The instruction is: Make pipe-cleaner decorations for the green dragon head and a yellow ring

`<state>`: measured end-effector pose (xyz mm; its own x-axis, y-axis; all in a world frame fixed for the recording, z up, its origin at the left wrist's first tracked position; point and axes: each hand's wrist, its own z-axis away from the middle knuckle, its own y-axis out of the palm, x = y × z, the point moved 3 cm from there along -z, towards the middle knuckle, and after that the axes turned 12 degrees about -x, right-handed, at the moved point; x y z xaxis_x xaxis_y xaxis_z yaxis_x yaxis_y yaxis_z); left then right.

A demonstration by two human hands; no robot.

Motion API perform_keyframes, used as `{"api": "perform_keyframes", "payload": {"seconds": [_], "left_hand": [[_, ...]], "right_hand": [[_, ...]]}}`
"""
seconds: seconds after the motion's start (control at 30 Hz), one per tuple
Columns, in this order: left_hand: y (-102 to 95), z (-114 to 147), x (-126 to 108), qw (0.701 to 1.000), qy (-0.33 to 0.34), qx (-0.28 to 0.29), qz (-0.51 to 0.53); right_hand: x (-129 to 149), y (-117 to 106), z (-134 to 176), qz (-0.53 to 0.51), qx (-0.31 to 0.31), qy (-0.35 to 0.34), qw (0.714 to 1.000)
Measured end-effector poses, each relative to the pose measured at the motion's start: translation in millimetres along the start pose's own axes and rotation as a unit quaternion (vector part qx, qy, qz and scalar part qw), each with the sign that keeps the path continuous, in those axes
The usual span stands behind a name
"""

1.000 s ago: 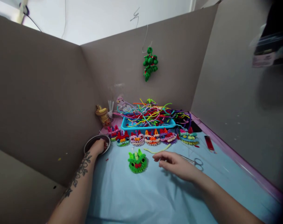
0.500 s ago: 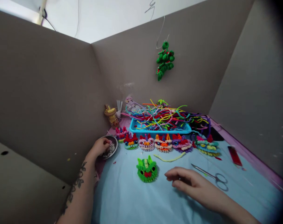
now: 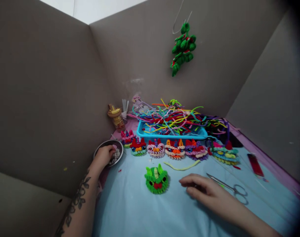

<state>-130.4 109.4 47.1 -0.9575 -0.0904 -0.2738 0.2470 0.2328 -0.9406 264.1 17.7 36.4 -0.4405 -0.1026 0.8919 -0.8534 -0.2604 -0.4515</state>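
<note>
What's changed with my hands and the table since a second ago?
Your left hand shifted leftward within the metal bowl, baring pale beads; whether it holds any is unclear. Your right hand, with nothing visible in it, drew back toward you, no longer hiding part of the scissors. The green head, the row of colorful heads and the scissors stayed put.

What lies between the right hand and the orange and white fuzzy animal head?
In the head-camera view, a pale yellow fuzzy strip lies on light blue cloth.

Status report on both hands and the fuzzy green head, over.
Left hand in round bowl, grip unclear. Right hand open, apart from green head. Green head upright on blue cloth. Scissors beyond right hand, not between them.
</note>
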Motion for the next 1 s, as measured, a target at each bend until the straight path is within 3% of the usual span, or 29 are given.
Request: {"api": "perform_keyframes", "payload": {"seconds": [0.1, 0.2, 0.3, 0.4, 0.53, 0.63, 0.73, 0.83, 0.93, 1.0], "left_hand": [[-6.1, -0.9, -9.2, 0.998, -0.009, -0.054, 0.028], [-7.9, -2.5, -14.0, 0.992, -0.035, -0.091, 0.086], [-8.2, -1.0, -14.3, 0.984, -0.068, -0.092, 0.139], [-8.7, 5.6, -12.0, 0.973, -0.100, -0.076, 0.194], [-5.4, 17.9, -7.4, 0.924, -0.181, -0.063, 0.332], [-0.6, 24.5, -6.9, 0.869, -0.219, -0.044, 0.442], [2.7, 27.4, -7.4, 0.796, -0.262, -0.025, 0.545], [4.8, 27.6, -8.1, 0.673, -0.337, -0.022, 0.658], [6.6, 28.0, -8.1, 0.538, -0.431, -0.070, 0.721], [7.1, 28.5, -9.1, 0.488, -0.460, -0.097, 0.736]], "right_hand": [[9.5, -5.1, -21.2, 0.072, -0.025, -0.065, 0.995], [25.7, 0.0, -59.0, 0.148, -0.019, -0.184, 0.972], [37.9, 19.2, -101.0, 0.205, 0.036, -0.336, 0.919], [41.5, 42.2, -131.1, 0.257, 0.094, -0.445, 0.853], [41.1, 64.0, -145.9, 0.314, 0.137, -0.525, 0.779], [39.0, 72.0, -147.7, 0.333, 0.157, -0.556, 0.745], [35.0, 75.7, -149.8, 0.330, 0.173, -0.561, 0.739], [31.0, 77.8, -153.0, 0.316, 0.172, -0.550, 0.754], [31.0, 78.9, -155.0, 0.295, 0.163, -0.541, 0.771], [35.2, 78.0, -154.6, 0.284, 0.160, -0.547, 0.771]]}}
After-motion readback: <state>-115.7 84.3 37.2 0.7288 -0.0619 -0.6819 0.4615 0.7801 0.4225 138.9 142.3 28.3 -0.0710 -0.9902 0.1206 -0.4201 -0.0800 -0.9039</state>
